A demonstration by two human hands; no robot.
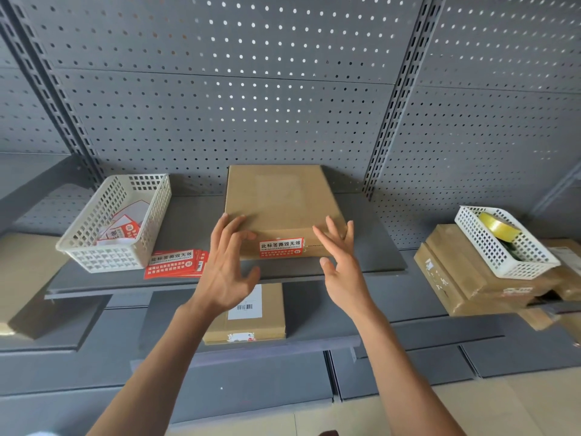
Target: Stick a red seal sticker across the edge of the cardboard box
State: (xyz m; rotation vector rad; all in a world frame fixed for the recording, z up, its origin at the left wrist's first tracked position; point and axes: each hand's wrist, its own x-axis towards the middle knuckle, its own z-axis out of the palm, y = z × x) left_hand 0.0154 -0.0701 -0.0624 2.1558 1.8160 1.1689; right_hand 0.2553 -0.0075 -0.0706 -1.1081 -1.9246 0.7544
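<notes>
I'm looking down at the cardboard box (279, 209) lying flat on the grey shelf (371, 247), and I use it as my landmark. Its long axis runs away from me toward the pegboard (283, 89), with the short near edge facing my hands. The red seal sticker (282, 247) sits on that near edge, a little left of the middle, and seems to fold from the top face down onto the front face. From here I judge the sticking mostly done; it may only want a firm press.

Both hands are empty, fingers spread, pinching nothing. My left hand (228, 262) is at the box's near-left corner, fingertips over the top face, though I can't tell if they touch. My right hand (341, 262) hovers at the near-right part, just right of the sticker. The sticker lies between the two hands, and they look about equally near it.

Left of the box, a stack of spare red stickers (176, 262) lies on the shelf beside a white basket (116, 225). Well to the right, another white basket (503, 243) holds a yellow tape roll (498, 226).
</notes>
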